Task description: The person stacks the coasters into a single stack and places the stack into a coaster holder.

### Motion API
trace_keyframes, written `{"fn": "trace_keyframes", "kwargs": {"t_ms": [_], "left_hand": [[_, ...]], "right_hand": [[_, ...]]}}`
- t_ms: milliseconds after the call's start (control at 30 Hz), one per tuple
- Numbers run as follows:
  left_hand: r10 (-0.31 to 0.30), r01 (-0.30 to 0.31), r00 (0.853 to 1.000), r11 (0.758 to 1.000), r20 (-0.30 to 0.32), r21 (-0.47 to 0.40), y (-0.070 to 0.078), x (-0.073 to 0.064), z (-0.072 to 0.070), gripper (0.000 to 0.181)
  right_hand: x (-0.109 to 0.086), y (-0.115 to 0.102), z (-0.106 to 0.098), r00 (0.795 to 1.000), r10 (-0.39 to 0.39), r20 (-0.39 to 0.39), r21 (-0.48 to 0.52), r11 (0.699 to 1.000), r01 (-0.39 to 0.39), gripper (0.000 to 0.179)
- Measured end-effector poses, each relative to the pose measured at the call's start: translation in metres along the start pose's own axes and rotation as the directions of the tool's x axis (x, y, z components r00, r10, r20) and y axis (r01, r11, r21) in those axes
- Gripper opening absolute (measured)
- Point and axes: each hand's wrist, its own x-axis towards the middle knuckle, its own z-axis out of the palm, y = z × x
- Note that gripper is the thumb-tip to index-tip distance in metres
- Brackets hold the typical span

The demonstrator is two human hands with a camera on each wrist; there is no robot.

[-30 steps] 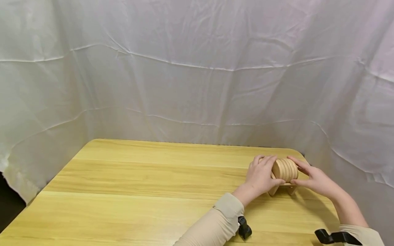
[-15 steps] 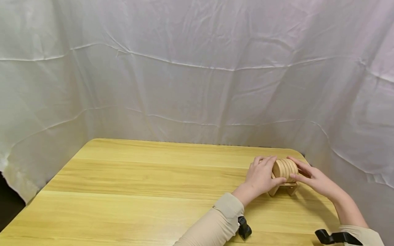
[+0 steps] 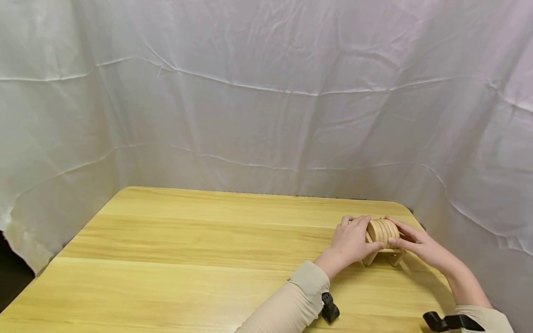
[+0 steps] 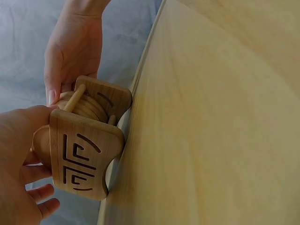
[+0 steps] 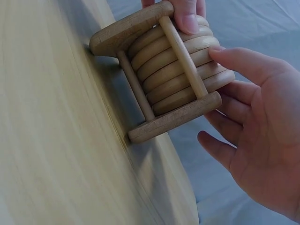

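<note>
Several round wooden coasters (image 3: 384, 233) stand on edge, side by side, in a small wooden holder (image 4: 86, 154) with rods and carved end panels. It rests on the table at the far right. At the left end, my left hand (image 3: 351, 239) holds the coasters, its thumb on the near side and the fingers reaching over. From the right, my right hand (image 5: 276, 136) grips the row between thumb and fingers. In the right wrist view its thumb lies on the coaster rims beside the upper rod, while the fingertips pass behind the end coaster and are partly hidden.
The wood-grain table (image 3: 200, 236) stretches away to the left. Its right edge runs close beside the holder. A pale curtain (image 3: 250, 115) hangs around the back and sides. Each wrist carries a black camera strap (image 3: 330, 307).
My right hand has shifted slightly left, and its thumb has moved from the row's right end onto the rims. The coasters have slid a little left. My left hand has barely moved.
</note>
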Motion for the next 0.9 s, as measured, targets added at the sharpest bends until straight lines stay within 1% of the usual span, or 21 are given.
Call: {"fn": "trace_keyframes", "kwargs": {"t_ms": [133, 233, 333, 433, 533, 667, 767, 900], "left_hand": [[-0.005, 0.005, 1.000, 1.000, -0.005, -0.010, -0.004, 0.001, -0.002, 0.073], [-0.004, 0.004, 1.000, 1.000, 0.006, -0.023, -0.007, 0.001, -0.002, 0.073], [0.007, -0.006, 1.000, 0.999, 0.017, -0.047, -0.010, 0.001, -0.002, 0.074], [0.018, -0.016, 0.999, 0.998, 0.026, -0.065, -0.013, 0.000, -0.004, 0.073], [0.035, -0.034, 0.999, 0.998, 0.030, -0.053, -0.016, -0.001, -0.007, 0.071], [0.059, -0.059, 0.998, 0.998, 0.037, -0.004, -0.019, -0.004, -0.014, 0.063], [0.071, -0.072, 0.997, 0.997, 0.033, 0.031, -0.024, -0.005, -0.022, 0.058], [0.059, -0.061, 0.997, 0.997, 0.041, 0.053, -0.033, -0.003, -0.033, 0.055]], "right_hand": [[0.004, -0.001, 0.001, 1.000, -0.003, 0.007, -0.014, 1.000, 0.003, 0.057], [0.007, -0.001, 0.000, 1.000, -0.016, 0.008, -0.035, 0.999, 0.016, 0.058], [0.008, -0.003, 0.000, 1.000, -0.012, -0.006, -0.100, 0.995, 0.011, 0.059], [0.007, -0.006, -0.001, 1.000, 0.009, -0.018, -0.186, 0.982, -0.012, 0.060], [0.005, -0.012, -0.001, 0.999, 0.042, -0.026, -0.244, 0.969, -0.047, 0.060], [0.001, -0.022, -0.004, 0.997, 0.061, -0.042, -0.263, 0.962, -0.070, 0.060], [0.000, -0.026, -0.008, 0.997, 0.047, -0.068, -0.288, 0.955, -0.064, 0.060], [0.000, -0.033, -0.013, 0.994, 0.027, -0.102, -0.304, 0.951, -0.057, 0.059]]}}
